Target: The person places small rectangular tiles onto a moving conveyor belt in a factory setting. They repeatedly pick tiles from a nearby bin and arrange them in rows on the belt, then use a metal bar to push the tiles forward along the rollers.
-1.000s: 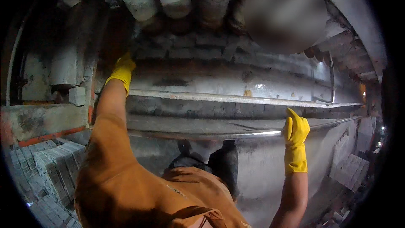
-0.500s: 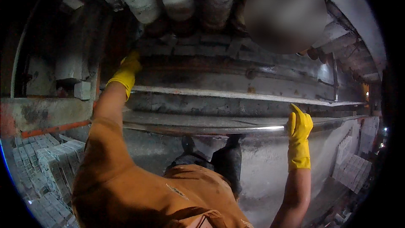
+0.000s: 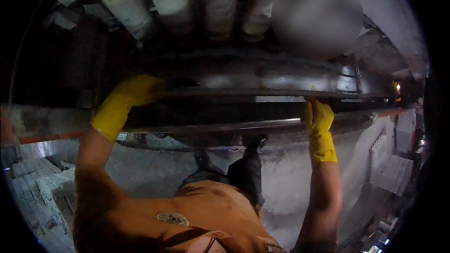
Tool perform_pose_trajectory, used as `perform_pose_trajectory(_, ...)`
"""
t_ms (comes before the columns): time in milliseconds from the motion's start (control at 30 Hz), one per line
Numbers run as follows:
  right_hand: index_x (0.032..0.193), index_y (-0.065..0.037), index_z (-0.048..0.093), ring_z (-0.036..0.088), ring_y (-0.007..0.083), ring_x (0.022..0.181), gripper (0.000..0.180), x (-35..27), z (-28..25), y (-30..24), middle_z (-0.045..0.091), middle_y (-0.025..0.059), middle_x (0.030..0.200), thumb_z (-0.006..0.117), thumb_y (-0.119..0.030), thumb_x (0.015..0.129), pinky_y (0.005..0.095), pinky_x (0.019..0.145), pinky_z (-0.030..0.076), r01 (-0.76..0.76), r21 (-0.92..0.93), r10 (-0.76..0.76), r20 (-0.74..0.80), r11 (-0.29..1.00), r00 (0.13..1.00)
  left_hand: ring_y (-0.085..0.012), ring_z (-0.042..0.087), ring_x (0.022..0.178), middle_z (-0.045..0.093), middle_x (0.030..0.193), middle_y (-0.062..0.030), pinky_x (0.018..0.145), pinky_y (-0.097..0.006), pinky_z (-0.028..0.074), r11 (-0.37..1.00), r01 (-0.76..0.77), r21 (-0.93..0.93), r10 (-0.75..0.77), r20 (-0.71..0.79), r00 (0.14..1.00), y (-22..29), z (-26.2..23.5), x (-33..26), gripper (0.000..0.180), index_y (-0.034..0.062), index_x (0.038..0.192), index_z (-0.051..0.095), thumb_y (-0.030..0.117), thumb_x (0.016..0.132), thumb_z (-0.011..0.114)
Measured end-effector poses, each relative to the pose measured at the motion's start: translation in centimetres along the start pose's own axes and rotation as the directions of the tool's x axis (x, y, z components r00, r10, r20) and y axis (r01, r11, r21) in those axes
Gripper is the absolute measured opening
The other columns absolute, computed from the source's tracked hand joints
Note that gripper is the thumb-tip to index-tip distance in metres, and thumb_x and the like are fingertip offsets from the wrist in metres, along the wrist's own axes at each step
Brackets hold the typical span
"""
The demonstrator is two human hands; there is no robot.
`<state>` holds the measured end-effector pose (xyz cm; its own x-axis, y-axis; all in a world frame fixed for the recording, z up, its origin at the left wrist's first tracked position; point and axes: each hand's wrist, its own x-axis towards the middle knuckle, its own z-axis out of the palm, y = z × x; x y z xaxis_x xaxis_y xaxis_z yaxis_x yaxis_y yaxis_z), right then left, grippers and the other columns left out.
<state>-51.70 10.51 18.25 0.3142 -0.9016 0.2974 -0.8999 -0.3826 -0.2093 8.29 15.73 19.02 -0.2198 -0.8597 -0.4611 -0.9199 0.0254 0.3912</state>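
Note:
A long dark metal panel [image 3: 272, 80] with a shiny surface lies across the far side in front of me. My left hand [image 3: 133, 93], in a yellow rubber glove, is closed at the panel's left end; its fingertips are dim and blurred. My right hand [image 3: 319, 117], gloved alike, has its fingers curled at the near edge toward the right, the thumb pointing up along the panel. Nearer to me runs a second long rail [image 3: 248, 124] with a bright metal edge. A dark gap lies between the rail and the panel.
Thick pale rounded columns [image 3: 166, 0] hang over the far side. Stacked light blocks [image 3: 391, 173] stand at the right, more blocks [image 3: 33, 178] at the left. The grey floor [image 3: 290, 173] lies around my feet. A round blur covers part of the upper right.
Both hands have come nearer to me, the left also a little leftward. The panel's near edge has shifted up and looks tilted, its surface now catching more light. My view has moved too.

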Motion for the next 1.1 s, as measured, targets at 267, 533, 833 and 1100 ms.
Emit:
perform_pose_trajectory(267,0.12,-0.016,0.082,0.077,0.0384,0.091,0.033,0.6,0.9,0.2,0.081,0.0136,0.093,0.064,-0.038,0.105,0.0511,0.084,0.059,-0.106,-0.19,0.121,0.072,0.976,0.99,-0.038,0.071,0.122,0.078,0.124,-0.0204,0.105,-0.05,0.054,0.986,-0.064,-0.155,0.102,0.254,0.962,5.6,-0.4,-9.6,0.059,0.0088,0.129,0.078,0.054,0.091,0.079)
perform_pose_trajectory(533,0.119,-0.012,0.082,0.078,0.0383,0.093,0.036,0.4,2.1,1.3,0.081,0.0159,0.096,0.065,-0.041,0.107,0.0491,0.084,0.06,-0.089,-0.115,0.086,-0.039,0.989,0.996,-0.0395,0.076,0.103,0.08,0.109,-0.0187,0.092,-0.052,0.059,0.976,0.218,-0.003,-0.21,0.256,0.944,5.1,2.6,-8.4,0.055,0.0103,0.125,0.08,0.049,0.086,0.083)
perform_pose_trajectory(833,0.119,-0.014,0.083,0.077,0.04,0.095,0.041,-0.3,2.4,1.7,0.081,0.0164,0.1,0.061,-0.047,0.108,0.0524,0.088,0.058,-0.147,-0.115,0.141,-0.062,0.982,0.988,-0.0377,0.074,0.115,0.079,0.123,-0.0176,0.099,-0.05,0.057,0.995,0.088,-0.042,-0.083,0.106,0.991,4.5,4.0,-8.8,0.055,0.0107,0.128,0.079,0.042,0.084,0.085)
perform_pose_trajectory(1100,0.119,-0.015,0.082,0.074,0.0436,0.093,0.041,-1.2,1.6,2.1,0.079,0.0196,0.097,0.059,-0.047,0.108,0.0538,0.086,0.058,-0.113,-0.161,0.112,-0.016,0.98,0.994,-0.0367,0.07,0.126,0.075,0.136,-0.0173,0.106,-0.047,0.055,0.992,0.016,-0.122,-0.003,0.102,0.995,4.0,4.2,-9.0,0.07,0.0109,0.141,0.073,0.047,0.083,0.088)
